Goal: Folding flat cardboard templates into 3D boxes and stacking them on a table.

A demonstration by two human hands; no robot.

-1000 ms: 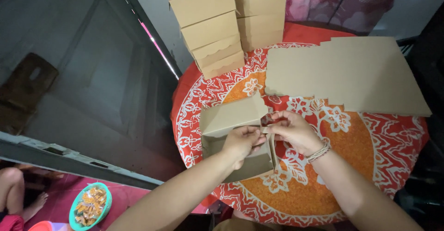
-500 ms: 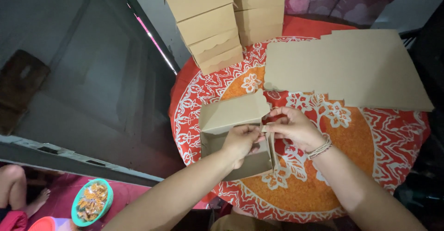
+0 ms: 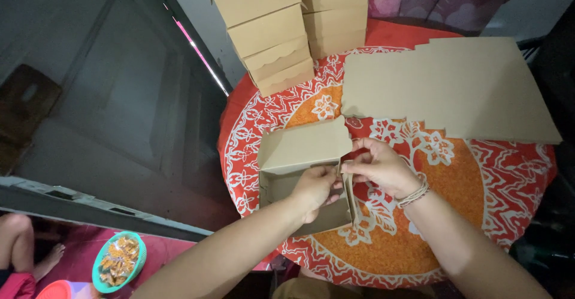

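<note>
A half-folded brown cardboard box (image 3: 299, 155) sits on the round table with its red and orange patterned cloth (image 3: 479, 179). Its lid flap stands up on the far side. My left hand (image 3: 314, 188) reaches inside the box and presses against its right wall. My right hand (image 3: 377, 167) pinches the same wall's tab from outside, at the top right corner. A beaded bracelet circles my right wrist.
Two stacks of finished brown boxes (image 3: 287, 29) stand at the table's far edge. Flat unfolded cardboard blanks (image 3: 455, 89) lie at the right back. Below left, on the floor, a green basket of orange snacks (image 3: 118, 261) sits near another person's leg (image 3: 27, 245).
My left hand has slid slightly lower into the box while my right hand keeps pinching the side tab. The view has shifted a little.
</note>
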